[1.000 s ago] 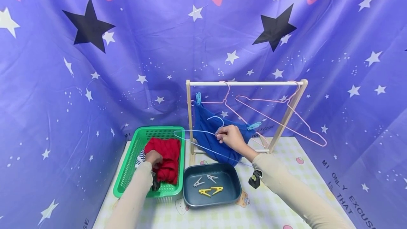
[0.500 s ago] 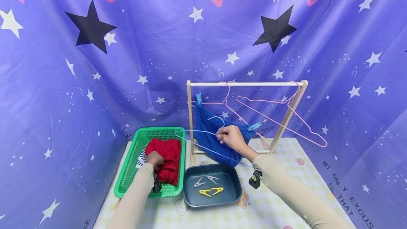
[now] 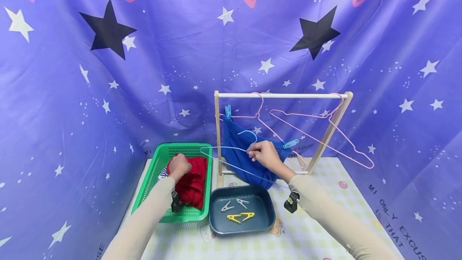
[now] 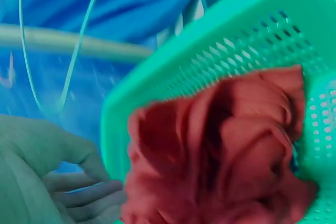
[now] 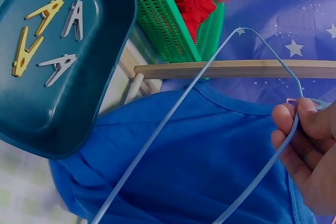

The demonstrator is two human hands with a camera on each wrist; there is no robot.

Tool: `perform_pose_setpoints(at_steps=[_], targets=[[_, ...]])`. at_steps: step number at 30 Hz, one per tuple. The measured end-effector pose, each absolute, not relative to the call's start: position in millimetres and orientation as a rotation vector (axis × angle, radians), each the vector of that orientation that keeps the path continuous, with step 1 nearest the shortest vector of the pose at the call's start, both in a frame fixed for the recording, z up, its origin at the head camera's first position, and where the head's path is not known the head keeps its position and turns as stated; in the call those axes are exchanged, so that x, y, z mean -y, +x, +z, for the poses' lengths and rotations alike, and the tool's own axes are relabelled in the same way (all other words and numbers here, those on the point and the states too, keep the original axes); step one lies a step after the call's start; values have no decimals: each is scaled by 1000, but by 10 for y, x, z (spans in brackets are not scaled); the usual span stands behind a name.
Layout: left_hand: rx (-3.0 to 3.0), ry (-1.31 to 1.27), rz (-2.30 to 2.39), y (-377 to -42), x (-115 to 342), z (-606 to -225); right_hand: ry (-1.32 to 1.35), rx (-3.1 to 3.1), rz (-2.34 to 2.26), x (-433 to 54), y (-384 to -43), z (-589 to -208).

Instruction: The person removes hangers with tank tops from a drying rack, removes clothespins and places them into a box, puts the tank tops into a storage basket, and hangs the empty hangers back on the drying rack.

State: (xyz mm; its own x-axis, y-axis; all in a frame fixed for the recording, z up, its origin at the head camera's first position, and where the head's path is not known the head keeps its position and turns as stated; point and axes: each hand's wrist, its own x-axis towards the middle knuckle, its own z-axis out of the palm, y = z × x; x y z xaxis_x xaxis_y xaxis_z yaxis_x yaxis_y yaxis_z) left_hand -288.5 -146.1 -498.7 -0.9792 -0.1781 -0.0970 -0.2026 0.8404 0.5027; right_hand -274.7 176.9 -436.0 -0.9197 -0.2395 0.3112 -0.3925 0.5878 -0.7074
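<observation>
My left hand (image 3: 179,166) pinches the edge of a crumpled red garment (image 4: 215,150) inside the green basket (image 3: 135,200). In the left wrist view its thumb and fingers meet at the cloth. A bit of striped cloth (image 3: 163,173) shows beside it. My right hand (image 3: 266,155) pinches a light blue wire hanger (image 5: 173,108) just below its hook, in front of the rack. Behind that hanger, a blue garment (image 3: 236,143) hangs from a pink hanger (image 3: 242,116), held by two blue clothespins (image 3: 290,144).
The wooden rack (image 3: 281,95) stands at the back, with another pink hanger (image 3: 306,114) on its right end. A dark tray (image 3: 272,208) in front holds yellow clothespins (image 3: 234,218) and grey clothespins (image 3: 227,206). A starred purple curtain (image 3: 195,51) surrounds the table (image 3: 325,196).
My left hand has moved up and slightly toward the back of the basket, with the red garment's edge. The right hand and its hanger stay nearly still; the view shifts slightly.
</observation>
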Motion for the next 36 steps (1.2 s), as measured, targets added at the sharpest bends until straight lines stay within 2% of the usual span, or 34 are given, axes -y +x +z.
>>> perform_pose_setpoints(at_steps=[5,9,13,19,28,36], targets=[[-3039,-231,1058,-2828,1147,-4930,553,2600,1222,-1789,-2755,-4257],[-3018,-132,1059,-2754,945,-5021,595,2567,1233,-1797,-2737,-4097],[-2962,-73,992,-2697,827,-5148,594,2541,1278,-1830,-2694,-3849],[-2905,-127,1020,-2650,768,-5303,585,2475,1430,-1977,-2579,-3390],[-2830,-178,1145,-2664,804,-5403,541,2320,1435,-2425,-2296,-2746],[-2780,-232,1121,-2742,783,-5370,550,1956,1713,-3041,-2146,-2480]])
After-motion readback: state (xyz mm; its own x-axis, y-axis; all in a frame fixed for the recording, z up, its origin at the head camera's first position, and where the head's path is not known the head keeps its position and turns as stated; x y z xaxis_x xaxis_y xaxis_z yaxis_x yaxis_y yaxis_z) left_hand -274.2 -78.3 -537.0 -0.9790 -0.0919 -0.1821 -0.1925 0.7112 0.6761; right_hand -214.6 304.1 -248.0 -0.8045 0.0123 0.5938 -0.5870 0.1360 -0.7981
